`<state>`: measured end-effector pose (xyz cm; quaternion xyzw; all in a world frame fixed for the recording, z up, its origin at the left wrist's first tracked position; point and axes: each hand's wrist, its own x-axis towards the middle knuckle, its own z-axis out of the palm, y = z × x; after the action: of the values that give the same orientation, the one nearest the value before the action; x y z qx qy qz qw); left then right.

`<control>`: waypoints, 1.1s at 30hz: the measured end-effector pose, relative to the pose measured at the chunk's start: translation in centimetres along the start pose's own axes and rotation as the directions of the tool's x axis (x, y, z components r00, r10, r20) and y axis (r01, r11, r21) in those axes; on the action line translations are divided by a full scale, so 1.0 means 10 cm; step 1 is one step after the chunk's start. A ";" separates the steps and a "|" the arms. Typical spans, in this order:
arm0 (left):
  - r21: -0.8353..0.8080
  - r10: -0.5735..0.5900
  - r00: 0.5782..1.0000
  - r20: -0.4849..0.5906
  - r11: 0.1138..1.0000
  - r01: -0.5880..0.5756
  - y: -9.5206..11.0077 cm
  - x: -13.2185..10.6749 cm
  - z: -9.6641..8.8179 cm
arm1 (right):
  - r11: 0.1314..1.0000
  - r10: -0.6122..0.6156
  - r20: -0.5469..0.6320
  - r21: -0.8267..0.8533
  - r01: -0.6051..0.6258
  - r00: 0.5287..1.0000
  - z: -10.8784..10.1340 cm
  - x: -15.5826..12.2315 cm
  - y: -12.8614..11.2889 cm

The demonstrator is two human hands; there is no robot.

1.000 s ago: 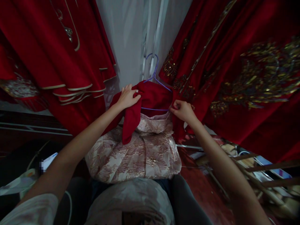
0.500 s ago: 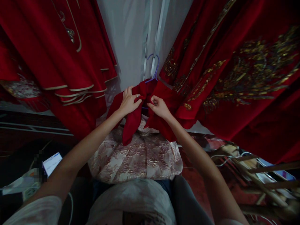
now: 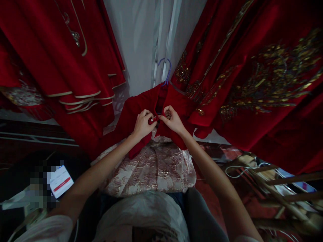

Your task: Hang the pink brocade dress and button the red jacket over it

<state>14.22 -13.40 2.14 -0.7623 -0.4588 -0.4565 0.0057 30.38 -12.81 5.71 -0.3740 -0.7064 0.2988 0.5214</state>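
Observation:
A red jacket [image 3: 136,104] hangs in front of me on a purple hanger [image 3: 168,72], its front parted in the middle. My left hand [image 3: 145,125] grips the left front edge, fingers closed on the cloth. On the right front edge, my right hand [image 3: 173,120] pinches the fabric with thumb and curled fingers. The two hands are close together, just below the neck opening. Below the jacket, a pale pink brocade skirt [image 3: 151,168] with shiny patterning spreads toward my lap.
Red garments with cream piping [image 3: 80,94] hang at the left; a red garment with gold sequins [image 3: 267,80] hangs at the right. A wooden rack [image 3: 280,201] with a white cable [image 3: 234,172] stands at lower right. At lower left, a lit phone [image 3: 60,181] shows beside my arm.
My left hand has moved down and slightly right along the jacket's edge, and the left front now lies flatter. The right hand has shifted slightly down. The phone at left has moved right.

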 end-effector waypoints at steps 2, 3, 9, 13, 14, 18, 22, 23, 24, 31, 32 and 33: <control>-0.137 -0.044 0.999 0.004 0.990 0.044 0.01 0.02 0.03 | 0.997 0.002 -0.033 0.081 0.001 0.999 0.00 -0.06 0.01; -0.207 -0.064 0.998 0.008 0.976 0.064 0.02 0.01 0.04 | 0.994 0.006 -0.055 0.113 0.001 0.998 -0.01 -0.09 0.00; -0.441 -0.092 0.995 0.030 0.892 0.096 0.11 -0.03 0.08 | 0.988 -0.010 -0.052 0.155 0.018 0.999 -0.08 -0.24 -0.05; -0.492 -0.165 0.985 -0.044 0.862 0.122 0.13 -0.02 0.10 | 0.982 -0.072 0.031 0.177 0.065 0.997 -0.12 -0.31 -0.04; -0.487 -0.161 0.986 -0.037 0.865 0.122 0.13 -0.02 0.11 | 0.980 -0.087 0.030 0.183 0.080 0.996 -0.12 -0.31 -0.03; -0.426 -0.099 0.995 0.023 0.899 0.099 0.14 0.01 0.10 | 0.979 -0.127 -0.003 0.160 0.126 0.992 -0.12 -0.33 0.00; -0.363 -0.045 0.996 0.072 0.929 0.068 0.17 0.01 0.05 | 0.988 -0.129 -0.009 0.087 0.130 0.992 -0.12 -0.33 0.03; -0.356 -0.034 0.996 0.081 0.933 0.060 0.18 0.01 0.03 | 0.990 -0.126 -0.014 0.063 0.126 0.992 -0.13 -0.33 0.03; -0.353 -0.022 0.996 0.087 0.934 0.052 0.18 0.01 0.02 | 0.992 -0.123 -0.021 0.040 0.124 0.992 -0.13 -0.33 0.04; -0.290 0.064 0.993 0.098 0.956 -0.033 0.23 -0.03 -0.02 | 0.990 -0.134 -0.105 -0.069 0.127 0.985 -0.12 -0.35 0.02; -0.288 0.066 0.993 0.094 0.957 -0.036 0.23 -0.02 -0.02 | 0.989 -0.135 -0.115 -0.083 0.126 0.984 -0.11 -0.36 0.00; -0.286 0.064 0.994 0.090 0.958 -0.036 0.24 -0.02 -0.02 | 0.987 -0.136 -0.125 -0.097 0.124 0.983 -0.11 -0.37 -0.02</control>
<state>15.69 -14.97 3.14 -0.7881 -0.3687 -0.4794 -0.1146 32.02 -15.98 4.29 -0.3687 -0.7061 0.2070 0.5679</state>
